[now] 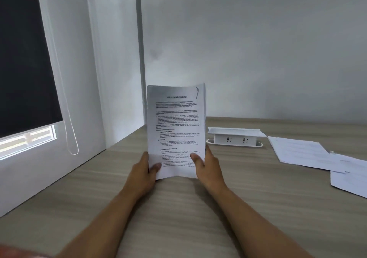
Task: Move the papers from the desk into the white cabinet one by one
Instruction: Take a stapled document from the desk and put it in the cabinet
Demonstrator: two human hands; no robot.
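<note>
Presently: printed paper sheet [175, 130], upright, slightly curled, pinched by left hand [144, 170] and right hand [208, 166]; wood-grain worktop [178, 208]; loose papers [301, 152]

Wood-grain desk [178, 208], white socket box [235, 138], loose papers [309, 154] at right

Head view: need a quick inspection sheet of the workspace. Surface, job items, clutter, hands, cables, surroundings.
Surface: wood-grain desk, set against the wall.
Job's things: printed document held upright above the desk; loose papers lying flat at right. White cabinet not in view.
Clutter: white pop-up socket box standing open on the desk.
Hands: left hand and right hand pinch the document's lower corners.
Cables: nothing seen; only a blind cord hangs by the window.
Surroundings: window with dark roller blind mostly down; plain white wall.
</note>
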